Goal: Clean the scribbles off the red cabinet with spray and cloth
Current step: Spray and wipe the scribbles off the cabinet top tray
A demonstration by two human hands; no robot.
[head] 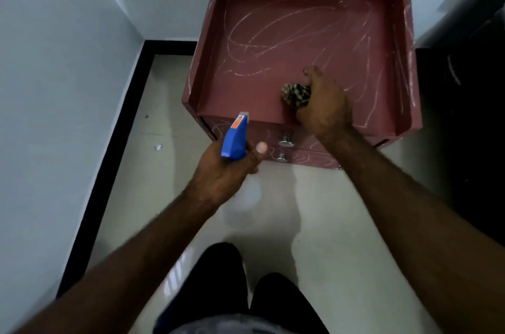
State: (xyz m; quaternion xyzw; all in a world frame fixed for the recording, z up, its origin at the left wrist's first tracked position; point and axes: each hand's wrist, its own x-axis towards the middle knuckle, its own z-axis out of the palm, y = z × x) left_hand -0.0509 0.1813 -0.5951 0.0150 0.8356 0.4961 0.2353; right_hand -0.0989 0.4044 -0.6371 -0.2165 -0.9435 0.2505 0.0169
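The red cabinet (259, 41) stands against the white wall, its recessed top and raised rims covered in pale chalky scribbles. My right hand (325, 104) grips a bunched striped cloth (296, 94) and presses it on the cabinet top near the front edge. My left hand (226, 167) holds a spray bottle with a blue trigger head (235, 139), its nozzle pointing toward the cabinet's front left corner. The bottle's body is hidden under my hand. More scribbles mark the drawer fronts below.
Two metal drawer knobs (285, 142) stick out of the cabinet front. A white wall (54, 88) with black skirting closes in on the left. Something dark (470, 115) stands right of the cabinet. My dark-trousered legs (246, 292) are over the pale tiled floor.
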